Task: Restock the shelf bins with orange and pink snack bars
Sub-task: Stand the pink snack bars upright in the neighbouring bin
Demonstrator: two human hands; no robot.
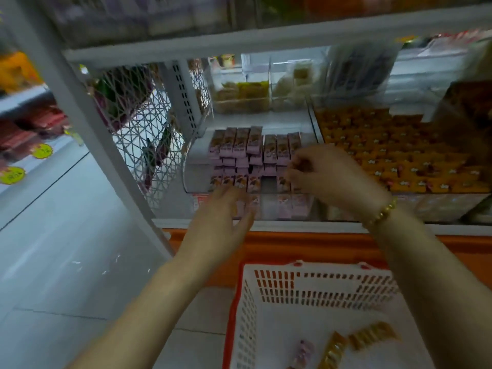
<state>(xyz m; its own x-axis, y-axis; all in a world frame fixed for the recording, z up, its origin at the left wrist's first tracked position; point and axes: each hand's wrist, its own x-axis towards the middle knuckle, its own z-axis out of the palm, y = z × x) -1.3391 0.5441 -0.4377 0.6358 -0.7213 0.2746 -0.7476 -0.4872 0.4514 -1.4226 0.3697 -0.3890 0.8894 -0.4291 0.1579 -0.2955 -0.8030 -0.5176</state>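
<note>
Pink snack bars (239, 145) stand stacked in rows in a clear shelf bin (191, 158). One slot in the front row is a gap (268, 183). To the right, a bigger bin holds many orange snack bars (399, 155). My right hand (322, 173) is over the right side of the pink stack, fingers curled and pinching what looks like a pink bar, though it is blurred. My left hand (223, 217) hovers with spread, relaxed fingers at the pink bin's front wall, holding nothing. Below, a white basket (314, 288) holds a few orange bars (372, 335) and a pink bar (303, 350).
Behind the pink bin stand clear bins of yellow-green snacks (239, 94) and pale snacks (292, 83). A wire mesh panel (138, 115) and a slanted white post (80, 107) close off the shelf's left side. An orange shelf base (319, 243) runs below the bins.
</note>
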